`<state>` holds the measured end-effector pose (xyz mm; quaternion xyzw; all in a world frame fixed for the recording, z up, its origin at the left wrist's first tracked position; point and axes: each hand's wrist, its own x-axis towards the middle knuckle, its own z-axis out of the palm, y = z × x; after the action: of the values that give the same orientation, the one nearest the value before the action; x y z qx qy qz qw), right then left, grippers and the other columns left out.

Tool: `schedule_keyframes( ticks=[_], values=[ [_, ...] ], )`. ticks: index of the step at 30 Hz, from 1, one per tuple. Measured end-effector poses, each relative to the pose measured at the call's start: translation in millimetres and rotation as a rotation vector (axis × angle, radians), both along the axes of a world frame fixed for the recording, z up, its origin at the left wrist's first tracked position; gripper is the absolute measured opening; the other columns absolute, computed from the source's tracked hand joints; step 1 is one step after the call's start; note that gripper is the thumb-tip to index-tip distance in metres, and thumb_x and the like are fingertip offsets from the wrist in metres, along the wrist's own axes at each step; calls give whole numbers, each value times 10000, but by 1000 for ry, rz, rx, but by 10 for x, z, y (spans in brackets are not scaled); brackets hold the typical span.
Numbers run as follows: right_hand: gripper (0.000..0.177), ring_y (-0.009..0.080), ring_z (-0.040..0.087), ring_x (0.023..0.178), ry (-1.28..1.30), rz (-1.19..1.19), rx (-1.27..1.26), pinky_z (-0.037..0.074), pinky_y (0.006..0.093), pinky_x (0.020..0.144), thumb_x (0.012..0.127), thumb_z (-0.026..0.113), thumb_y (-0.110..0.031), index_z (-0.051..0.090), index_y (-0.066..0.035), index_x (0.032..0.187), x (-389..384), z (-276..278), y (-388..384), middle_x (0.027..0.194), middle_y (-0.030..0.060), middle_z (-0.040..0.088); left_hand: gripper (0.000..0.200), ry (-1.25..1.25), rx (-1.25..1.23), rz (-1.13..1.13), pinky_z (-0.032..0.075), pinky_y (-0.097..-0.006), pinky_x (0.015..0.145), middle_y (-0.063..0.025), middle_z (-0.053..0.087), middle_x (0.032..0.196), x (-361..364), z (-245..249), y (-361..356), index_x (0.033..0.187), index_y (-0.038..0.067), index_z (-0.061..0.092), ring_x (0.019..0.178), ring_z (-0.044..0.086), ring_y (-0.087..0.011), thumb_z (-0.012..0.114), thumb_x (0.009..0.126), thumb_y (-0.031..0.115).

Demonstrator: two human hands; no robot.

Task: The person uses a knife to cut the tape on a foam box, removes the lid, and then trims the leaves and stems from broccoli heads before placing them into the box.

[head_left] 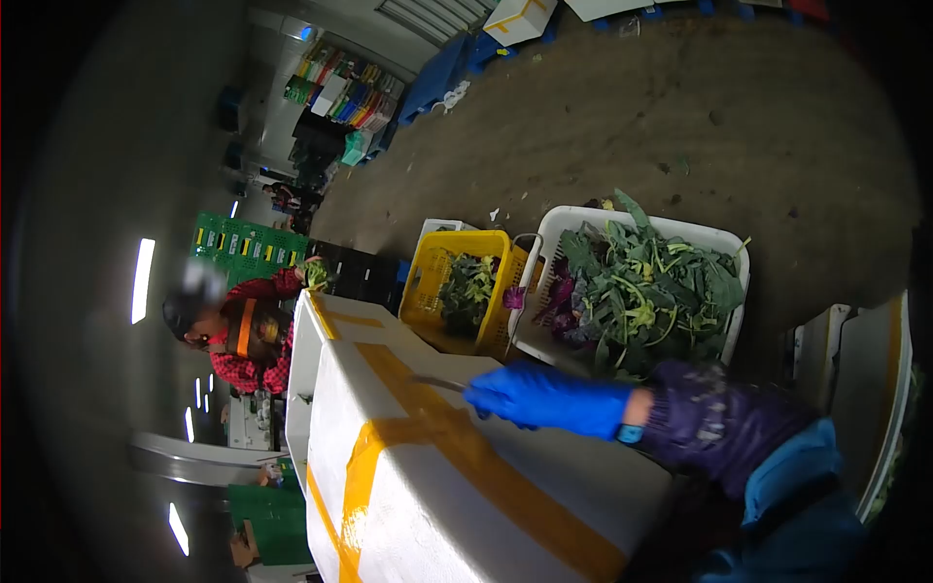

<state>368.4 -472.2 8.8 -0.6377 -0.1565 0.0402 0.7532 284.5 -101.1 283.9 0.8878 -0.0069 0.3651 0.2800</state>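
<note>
My right hand, in a blue rubber glove, reaches in from the lower right. Its fingers are closed around a small knife, whose thin blade points left; the handle is hidden in the glove. Beneath it stands a white foam box bound with yellow tape. Just beyond the hand, a white plastic basket holds a heap of leafy greens with some purple leaves. A yellow basket beside it contains more greens. My left hand is out of view.
To the left, a co-worker in a red checked top holds a leafy vegetable. Green crates are stacked behind them. Blue pallets and a taped foam box stand across the brown floor. White panels rise at the right.
</note>
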Motion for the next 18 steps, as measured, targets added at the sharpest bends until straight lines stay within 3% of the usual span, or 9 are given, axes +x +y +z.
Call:
schedule_keyframes(
  ticks=[2,9,15,18],
  values=[
    [349,138,494,471,132,9,159,419,298,448,921,380,-293,530,9,829,363,11,172,619,64,492,552,-4,13,-3,297,-465,997,-166,345,1340,43,28,-20,1269,12,392,1213,360,-304,382,907,429],
    [292,178,522,474,167,234,370,444,317,452,839,418,-228,523,20,728,1234,31,430,566,84,494,555,-8,50,3,300,-467,993,-166,351,1335,149,106,-14,1265,12,396,1208,366,-305,380,906,435],
    [315,165,511,496,150,245,231,446,298,475,860,427,-281,518,-6,736,1340,180,437,631,78,520,557,-9,58,-7,303,-470,991,-165,357,1330,247,84,5,1261,11,400,1203,370,-306,378,906,439],
    [265,143,517,561,242,284,207,442,287,487,858,454,-305,521,-51,824,1386,243,419,692,44,521,558,-15,62,-20,305,-471,989,-165,359,1328,295,55,-21,1259,11,402,1201,373,-307,377,906,442]
  ],
)
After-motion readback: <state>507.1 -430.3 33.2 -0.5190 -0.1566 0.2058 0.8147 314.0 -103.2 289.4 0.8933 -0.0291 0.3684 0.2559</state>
